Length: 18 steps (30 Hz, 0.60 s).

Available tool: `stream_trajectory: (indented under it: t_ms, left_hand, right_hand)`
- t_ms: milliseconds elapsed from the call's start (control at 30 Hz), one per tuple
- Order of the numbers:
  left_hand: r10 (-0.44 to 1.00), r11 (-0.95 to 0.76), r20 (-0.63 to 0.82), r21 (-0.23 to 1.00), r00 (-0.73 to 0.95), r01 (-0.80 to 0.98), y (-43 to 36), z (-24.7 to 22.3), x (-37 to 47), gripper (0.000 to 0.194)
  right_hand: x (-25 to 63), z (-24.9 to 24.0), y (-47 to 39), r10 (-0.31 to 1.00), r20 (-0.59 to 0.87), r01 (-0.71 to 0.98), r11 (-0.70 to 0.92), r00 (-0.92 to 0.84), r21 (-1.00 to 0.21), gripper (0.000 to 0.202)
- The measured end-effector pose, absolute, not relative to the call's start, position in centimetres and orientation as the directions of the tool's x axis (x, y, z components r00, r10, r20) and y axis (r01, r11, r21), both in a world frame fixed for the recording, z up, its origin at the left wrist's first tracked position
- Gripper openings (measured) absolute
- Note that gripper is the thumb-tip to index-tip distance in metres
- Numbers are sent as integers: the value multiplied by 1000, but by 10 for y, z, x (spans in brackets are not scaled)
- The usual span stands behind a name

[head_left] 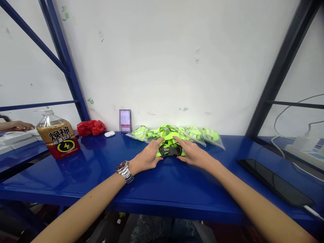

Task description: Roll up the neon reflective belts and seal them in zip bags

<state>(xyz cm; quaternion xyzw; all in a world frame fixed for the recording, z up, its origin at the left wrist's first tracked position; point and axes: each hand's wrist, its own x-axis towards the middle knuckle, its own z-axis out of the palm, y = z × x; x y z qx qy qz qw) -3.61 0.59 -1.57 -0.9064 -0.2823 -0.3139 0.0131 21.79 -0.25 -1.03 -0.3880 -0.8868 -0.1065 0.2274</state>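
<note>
One left hand (149, 154) and one right hand (193, 153), two in all, hold one strap bundle (172, 135) with one dark buckle (174, 150) visible near the table's (162, 189) back edge, and one co-worker's hand (23, 126) shows beyond the left edge. Along the back edge lie at least three bags (140, 133), overlap hiding the exact number, and one white case (109, 134). Two phones show, one upright phone (125, 120) at the back edge and one flat phone (275, 182) by the right edge, plus one bottle (58, 135) near the left edge.

Scuffed white wall (162, 74), blue left post (61, 50), glossy blue table (162, 185)
</note>
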Motion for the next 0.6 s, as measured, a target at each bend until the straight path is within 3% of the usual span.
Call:
stream_trajectory:
  t_ms: [133,267,367,467,533,600]
  left_hand:
    - [483,-848,611,149,627,508,11,-24,-27,91]
    - [432,-865,605,68,668,497,12,-24,-19,90]
    - [351,-866,641,-55,682,498,6,-16,-18,75]
    - [225,-857,652,-221,724,465,-8,-10,-14,48]
    - [176,-881,557,-278,811,383,-16,-10,-8,28]
    - [220,-906,440,-239,871,350,-22,-13,-2,22]
  right_hand:
    - [200,-11,-4,638,489,735,677,-595,12,89]
    - [190,-12,2,607,534,718,696,-588,0,78]
    - [197,-14,8,644,551,734,675,-531,-82,71]
    - [205,-12,9,711,532,750,632,-460,-196,71]
    - [206,-8,6,728,537,731,627,-427,-268,70]
    - [204,-3,1,728,561,694,635,-393,-338,66]
